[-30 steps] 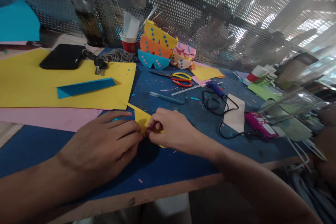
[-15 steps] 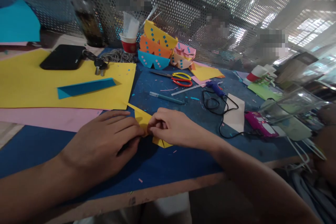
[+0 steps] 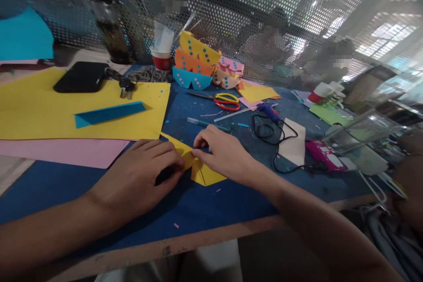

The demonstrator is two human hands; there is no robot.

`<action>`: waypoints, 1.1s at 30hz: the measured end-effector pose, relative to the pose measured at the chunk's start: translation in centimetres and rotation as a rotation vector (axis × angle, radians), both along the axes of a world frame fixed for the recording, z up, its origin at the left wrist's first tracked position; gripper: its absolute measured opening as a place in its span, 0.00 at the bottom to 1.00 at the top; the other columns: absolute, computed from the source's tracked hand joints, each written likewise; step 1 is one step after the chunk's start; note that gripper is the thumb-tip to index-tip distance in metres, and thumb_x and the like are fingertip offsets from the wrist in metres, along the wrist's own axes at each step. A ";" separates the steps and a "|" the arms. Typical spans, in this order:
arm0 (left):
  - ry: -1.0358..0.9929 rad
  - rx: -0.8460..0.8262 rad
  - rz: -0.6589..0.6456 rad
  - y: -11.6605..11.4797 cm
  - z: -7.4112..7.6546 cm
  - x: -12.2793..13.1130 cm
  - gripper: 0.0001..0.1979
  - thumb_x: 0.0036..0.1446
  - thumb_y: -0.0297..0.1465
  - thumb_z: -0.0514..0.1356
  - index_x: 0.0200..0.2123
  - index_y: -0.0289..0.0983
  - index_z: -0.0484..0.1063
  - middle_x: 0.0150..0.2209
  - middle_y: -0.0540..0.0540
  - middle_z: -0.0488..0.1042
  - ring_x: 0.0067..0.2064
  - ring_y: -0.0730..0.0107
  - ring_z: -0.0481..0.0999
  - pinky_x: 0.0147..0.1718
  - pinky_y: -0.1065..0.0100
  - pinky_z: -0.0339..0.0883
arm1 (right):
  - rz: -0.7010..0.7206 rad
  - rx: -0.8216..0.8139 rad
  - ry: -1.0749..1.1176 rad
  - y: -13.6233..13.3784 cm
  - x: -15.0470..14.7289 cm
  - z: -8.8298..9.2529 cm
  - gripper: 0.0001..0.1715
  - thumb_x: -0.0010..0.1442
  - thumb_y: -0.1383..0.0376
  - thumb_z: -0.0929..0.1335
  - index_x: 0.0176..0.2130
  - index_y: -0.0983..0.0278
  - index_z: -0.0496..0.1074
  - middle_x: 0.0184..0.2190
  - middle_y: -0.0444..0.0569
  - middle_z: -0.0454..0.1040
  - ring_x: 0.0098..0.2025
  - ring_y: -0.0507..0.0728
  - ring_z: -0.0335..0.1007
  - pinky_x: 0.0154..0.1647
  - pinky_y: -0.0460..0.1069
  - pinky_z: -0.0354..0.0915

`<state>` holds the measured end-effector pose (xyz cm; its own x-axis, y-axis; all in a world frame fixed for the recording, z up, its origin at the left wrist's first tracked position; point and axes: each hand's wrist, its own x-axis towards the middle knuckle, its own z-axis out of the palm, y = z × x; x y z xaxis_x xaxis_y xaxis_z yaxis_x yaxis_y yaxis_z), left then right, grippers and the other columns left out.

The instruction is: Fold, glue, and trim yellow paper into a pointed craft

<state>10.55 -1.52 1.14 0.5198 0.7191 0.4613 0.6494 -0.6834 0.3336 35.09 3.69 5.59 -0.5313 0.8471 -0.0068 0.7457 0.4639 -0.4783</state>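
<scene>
A folded piece of yellow paper point(image 3: 205, 175) lies on the blue tabletop in front of me, creased and with angled edges. My left hand point(image 3: 147, 165) has its curled fingers and thumb closed on the paper's left part, hiding some of it. At the paper's middle, my right hand point(image 3: 222, 152) is bent in a pinch, its fingertips touching the upper edge near the crease. Beyond my hands lie a pen point(image 3: 206, 124) and scissors point(image 3: 228, 100) with yellow and red handles. A folded blue paper strip point(image 3: 110, 113) rests on a large yellow sheet point(image 3: 39, 116) at the left.
Folded paper masks point(image 3: 192, 78) stand at the back, beside a red and white paper cup point(image 3: 161, 58). A glue gun point(image 3: 269, 111) trails its cord to a magenta box point(image 3: 325, 155). A black phone-like device point(image 3: 81, 77), keys point(image 3: 126, 88) and a bottle point(image 3: 112, 35) are at back left.
My right hand's fingers have opened slightly and lifted a little, uncovering more of the yellow paper's right part. My left hand stays on the paper.
</scene>
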 end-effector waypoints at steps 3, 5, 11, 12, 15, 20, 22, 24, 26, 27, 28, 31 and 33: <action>-0.035 0.001 -0.012 0.1 0.1 0.1 0.09 0.76 0.31 0.62 0.40 0.44 0.79 0.39 0.49 0.84 0.41 0.55 0.81 0.44 0.55 0.65 | -0.005 -0.073 0.000 0.0 0.2 0.3 0.05 0.78 0.65 0.75 0.44 0.61 0.79 0.43 0.45 0.82 0.42 0.55 0.76 0.44 0.51 0.61; -0.040 0.007 -0.012 0.2 0.1 0.1 0.09 0.75 0.30 0.62 0.40 0.45 0.80 0.39 0.49 0.84 0.41 0.54 0.81 0.43 0.55 0.64 | -0.010 -0.088 0.000 0.0 0.3 0.4 0.06 0.77 0.65 0.74 0.43 0.60 0.78 0.38 0.44 0.82 0.39 0.55 0.75 0.42 0.51 0.59; -0.031 -0.054 0.027 0.7 -0.1 -0.2 0.08 0.73 0.31 0.63 0.38 0.45 0.81 0.39 0.48 0.84 0.41 0.53 0.81 0.43 0.54 0.65 | 0.059 -0.069 0.110 -0.2 0.4 0.4 0.02 0.76 0.69 0.74 0.46 0.61 0.80 0.40 0.44 0.82 0.40 0.54 0.75 0.43 0.50 0.61; -0.039 -0.079 0.031 0.8 -0.2 -0.2 0.08 0.72 0.32 0.64 0.38 0.45 0.82 0.39 0.48 0.84 0.41 0.53 0.82 0.42 0.54 0.66 | 0.095 -0.076 0.129 -0.3 0.3 0.4 0.04 0.76 0.70 0.74 0.47 0.61 0.81 0.42 0.45 0.82 0.41 0.54 0.75 0.44 0.49 0.62; -0.087 -0.136 0.032 0.9 -0.1 -0.2 0.07 0.71 0.33 0.65 0.38 0.45 0.83 0.38 0.48 0.84 0.42 0.54 0.82 0.41 0.56 0.68 | 0.169 -0.103 0.126 -0.3 0.1 0.3 0.04 0.75 0.71 0.74 0.46 0.62 0.81 0.45 0.46 0.82 0.42 0.53 0.75 0.46 0.49 0.64; -0.125 -0.156 0.030 0.9 0.1 0.1 0.10 0.75 0.36 0.64 0.38 0.45 0.83 0.40 0.47 0.84 0.42 0.56 0.83 0.42 0.57 0.70 | 0.160 -0.164 0.123 -0.2 0.0 0.3 0.03 0.75 0.70 0.76 0.44 0.62 0.82 0.44 0.45 0.81 0.42 0.53 0.76 0.46 0.49 0.65; -0.117 -0.159 0.034 1.0 0.2 0.2 0.11 0.75 0.36 0.63 0.38 0.45 0.83 0.42 0.46 0.84 0.43 0.56 0.83 0.42 0.57 0.71 | 0.152 -0.173 0.129 -0.1 0.0 0.3 0.04 0.75 0.69 0.77 0.44 0.62 0.82 0.43 0.45 0.81 0.42 0.53 0.77 0.45 0.50 0.64; -0.108 -0.164 0.037 1.1 0.2 0.2 0.11 0.74 0.36 0.63 0.37 0.45 0.83 0.42 0.46 0.84 0.43 0.56 0.83 0.42 0.57 0.71 | 0.144 -0.177 0.133 -0.1 -0.1 0.3 0.04 0.75 0.68 0.77 0.43 0.62 0.82 0.43 0.45 0.81 0.42 0.53 0.77 0.45 0.50 0.64; -0.101 -0.169 0.038 1.2 0.2 0.1 0.11 0.73 0.35 0.63 0.37 0.45 0.83 0.41 0.46 0.84 0.43 0.56 0.83 0.42 0.57 0.72 | 0.139 -0.181 0.138 0.0 -0.1 0.2 0.05 0.75 0.68 0.78 0.42 0.62 0.81 0.42 0.44 0.80 0.41 0.53 0.77 0.44 0.50 0.63; -0.096 -0.172 0.038 1.3 0.2 0.1 0.10 0.73 0.35 0.63 0.37 0.45 0.83 0.41 0.46 0.84 0.43 0.56 0.83 0.42 0.57 0.72 | 0.140 -0.184 0.141 0.0 -0.1 0.2 0.05 0.75 0.68 0.78 0.42 0.62 0.81 0.42 0.44 0.80 0.41 0.53 0.76 0.45 0.50 0.63; -0.093 -0.174 0.038 1.3 0.3 0.1 0.10 0.72 0.35 0.63 0.37 0.45 0.83 0.41 0.46 0.84 0.43 0.56 0.83 0.42 0.56 0.72 | 0.142 -0.187 0.146 0.0 -0.1 0.2 0.05 0.75 0.68 0.78 0.43 0.62 0.81 0.42 0.43 0.80 0.41 0.53 0.76 0.45 0.50 0.63; -0.096 -0.177 0.044 1.4 0.2 0.1 0.10 0.72 0.35 0.62 0.36 0.45 0.82 0.41 0.46 0.83 0.42 0.55 0.83 0.42 0.56 0.71 | 0.161 -0.198 0.157 0.0 0.0 0.2 0.06 0.75 0.69 0.78 0.42 0.61 0.81 0.42 0.42 0.79 0.41 0.53 0.76 0.46 0.50 0.63; -0.101 -0.176 0.049 1.3 0.2 0.2 0.11 0.72 0.36 0.62 0.36 0.45 0.82 0.40 0.46 0.83 0.42 0.55 0.83 0.41 0.56 0.70 | 0.167 -0.194 0.157 0.0 0.0 0.2 0.06 0.74 0.68 0.79 0.42 0.61 0.81 0.42 0.43 0.79 0.42 0.53 0.76 0.46 0.50 0.63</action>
